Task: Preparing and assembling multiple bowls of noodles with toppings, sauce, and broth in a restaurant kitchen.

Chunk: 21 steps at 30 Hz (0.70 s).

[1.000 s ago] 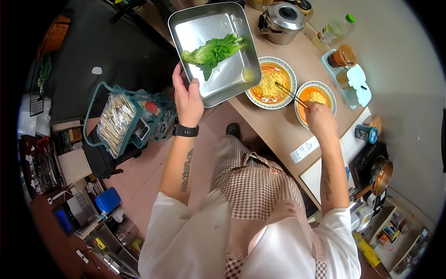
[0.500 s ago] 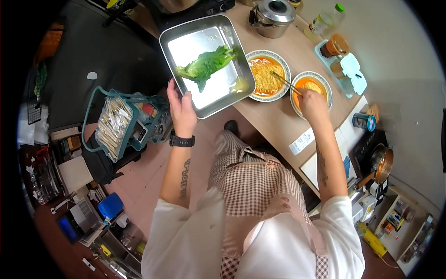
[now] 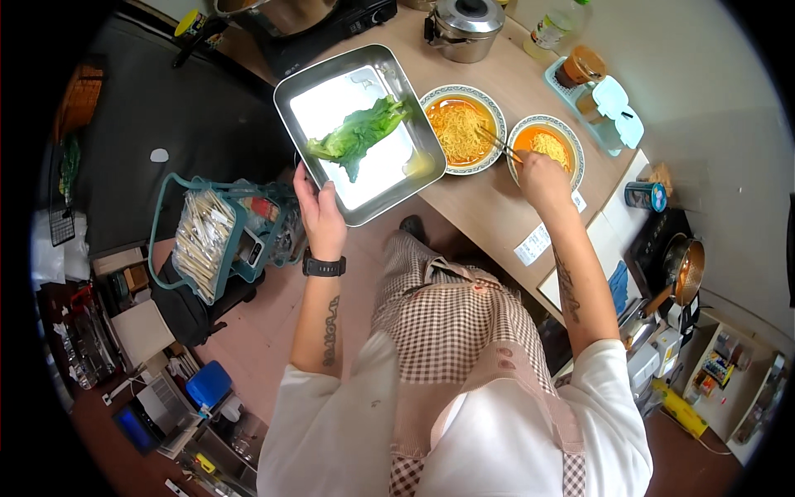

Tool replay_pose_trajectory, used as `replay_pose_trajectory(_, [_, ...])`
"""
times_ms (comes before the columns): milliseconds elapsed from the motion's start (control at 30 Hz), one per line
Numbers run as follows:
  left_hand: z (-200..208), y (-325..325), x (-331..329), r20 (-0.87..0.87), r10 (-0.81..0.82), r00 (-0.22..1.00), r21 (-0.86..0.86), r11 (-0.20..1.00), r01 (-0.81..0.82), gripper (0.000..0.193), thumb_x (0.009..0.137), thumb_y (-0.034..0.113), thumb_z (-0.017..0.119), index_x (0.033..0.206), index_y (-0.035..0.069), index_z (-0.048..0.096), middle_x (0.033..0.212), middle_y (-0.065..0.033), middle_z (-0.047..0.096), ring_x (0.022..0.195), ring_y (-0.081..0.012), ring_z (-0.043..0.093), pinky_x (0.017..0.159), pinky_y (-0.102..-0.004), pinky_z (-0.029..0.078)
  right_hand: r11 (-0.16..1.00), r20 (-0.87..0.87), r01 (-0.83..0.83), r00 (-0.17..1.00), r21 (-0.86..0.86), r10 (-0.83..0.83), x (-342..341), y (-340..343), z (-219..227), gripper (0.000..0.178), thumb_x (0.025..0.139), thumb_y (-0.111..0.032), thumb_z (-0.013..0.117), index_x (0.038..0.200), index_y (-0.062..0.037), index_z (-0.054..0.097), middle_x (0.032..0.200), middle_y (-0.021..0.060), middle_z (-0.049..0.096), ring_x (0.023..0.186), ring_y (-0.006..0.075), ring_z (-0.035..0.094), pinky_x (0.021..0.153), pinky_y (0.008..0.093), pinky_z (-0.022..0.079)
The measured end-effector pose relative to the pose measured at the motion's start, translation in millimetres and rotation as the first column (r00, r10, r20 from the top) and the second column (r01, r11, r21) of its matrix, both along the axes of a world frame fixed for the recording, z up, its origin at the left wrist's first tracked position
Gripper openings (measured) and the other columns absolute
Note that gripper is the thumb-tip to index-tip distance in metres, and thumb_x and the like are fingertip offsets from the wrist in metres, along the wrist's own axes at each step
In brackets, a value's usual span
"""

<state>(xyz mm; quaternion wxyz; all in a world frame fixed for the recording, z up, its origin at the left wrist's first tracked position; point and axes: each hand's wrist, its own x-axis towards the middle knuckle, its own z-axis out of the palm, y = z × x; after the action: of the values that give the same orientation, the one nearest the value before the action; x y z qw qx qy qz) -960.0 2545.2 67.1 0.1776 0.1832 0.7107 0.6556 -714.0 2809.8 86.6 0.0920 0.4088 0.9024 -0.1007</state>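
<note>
My left hand [image 3: 324, 217] grips the near-left edge of a rectangular metal tray [image 3: 427, 178], fingers beneath and thumb at the rim. Leafy green lettuce [image 3: 356, 139] lies in the tray, with a little liquid in its right corner. Closed around a pair of chopsticks [image 3: 493, 141], my right hand [image 3: 543, 179] hovers over the near edge of the right bowl [image 3: 577, 149]. The chopstick tips point left, at the noodles in the left bowl [image 3: 499, 109]. Both patterned bowls hold yellow noodles in orange broth; my right hand partly hides the right one.
A lidded metal pot [image 3: 465, 33] and a stove [image 3: 331, 33] stand at the back. Along the wall are a bottle [image 3: 553, 31] and a light-blue rack [image 3: 571, 98] with jars. A paper slip [image 3: 532, 245] lies near the table edge. A teal basket [image 3: 222, 248] of packaged sticks is at left.
The tray has shifted slightly left and down in view. My right hand and the chopsticks have moved a little left, and the bowls also appear farther left as the view shifts.
</note>
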Motion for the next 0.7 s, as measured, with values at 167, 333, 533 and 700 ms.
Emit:
replay_pose_trajectory(167, [3.2,-0.2,4.0,0.022,0.024,0.999,-0.008,1.000,-0.024,0.053,0.097,0.007,0.045,0.148,-0.002,0.030,0.133,-0.0188,0.053,0.117,-0.0226,0.053,0.103,-0.0333,0.040,0.997,-0.065,-0.075,0.995,-0.004,0.075,0.2,-19.7,9.9,0.021,0.092,-0.016,0.056,0.105,-0.0055,0.069,0.087,0.0185,0.070,0.084,0.0358,0.068,0.075,0.0457,0.054])
replay_pose_trajectory(333, [-0.4,0.0,3.4,0.024,0.012,1.000,-0.001,1.000,-0.012,0.053,0.097,0.008,0.045,0.147,-0.002,0.031,0.132,-0.0182,0.053,0.118,-0.0224,0.052,0.103,-0.0331,0.039,0.991,-0.029,-0.137,0.990,-0.004,0.137,5.1,-31.3,12.2,0.018,0.089,-0.014,0.054,0.099,-0.0057,0.067,0.088,0.0173,0.069,0.082,0.0358,0.068,0.074,0.0460,0.054])
replay_pose_trajectory(533, [-2.0,9.8,10.4,0.079,-0.007,0.997,0.038,0.999,0.004,0.053,0.097,0.007,0.045,0.147,-0.001,0.030,0.136,-0.0178,0.049,0.120,-0.0220,0.050,0.105,-0.0330,0.037,0.984,-0.218,-0.175,0.961,0.002,0.172,-7.8,-29.7,-3.1,0.022,0.089,-0.012,0.049,0.089,-0.0019,0.069,0.085,0.0184,0.070,0.078,0.0367,0.068,0.070,0.0475,0.055])
replay_pose_trajectory(700, [-2.5,10.0,16.3,0.077,-0.005,0.997,0.045,0.999,0.002,0.053,0.098,0.007,0.044,0.148,-0.001,0.029,0.137,-0.0179,0.048,0.121,-0.0225,0.050,0.106,-0.0334,0.037,0.999,-0.271,0.043,0.962,-0.010,-0.044,65.2,-28.6,48.0,0.018,0.088,-0.016,0.059,0.095,-0.0019,0.069,0.087,0.0205,0.069,0.081,0.0378,0.068,0.072,0.0475,0.054])
